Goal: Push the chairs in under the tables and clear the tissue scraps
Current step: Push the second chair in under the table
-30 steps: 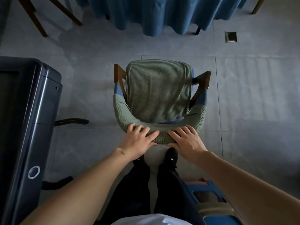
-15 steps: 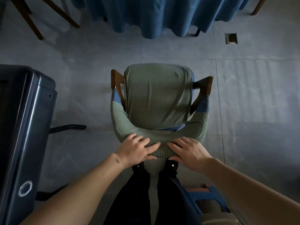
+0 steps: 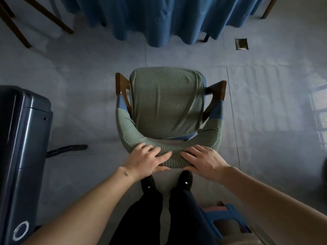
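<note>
A chair [image 3: 166,103] with a green knitted cover and wooden arms stands on the tiled floor, its seat facing the table draped in a blue cloth [image 3: 159,20] at the top. A strip of bare floor separates the chair's front from the cloth's hem. My left hand [image 3: 146,160] and my right hand [image 3: 203,160] both grip the curved top of the backrest, fingers over it and thumbs behind. My two black shoes stand just behind the chair. No tissue scraps are visible.
A tall dark appliance [image 3: 21,156] with a black foot stands at the left. Wooden chair legs [image 3: 16,30] show at the top left. A blue stool [image 3: 228,221] sits behind my right leg. A small metal floor socket [image 3: 241,44] lies at the upper right.
The chair has slid a little closer to the blue-clothed table, and I have stepped forward behind it. Both hands keep the same hold on the backrest.
</note>
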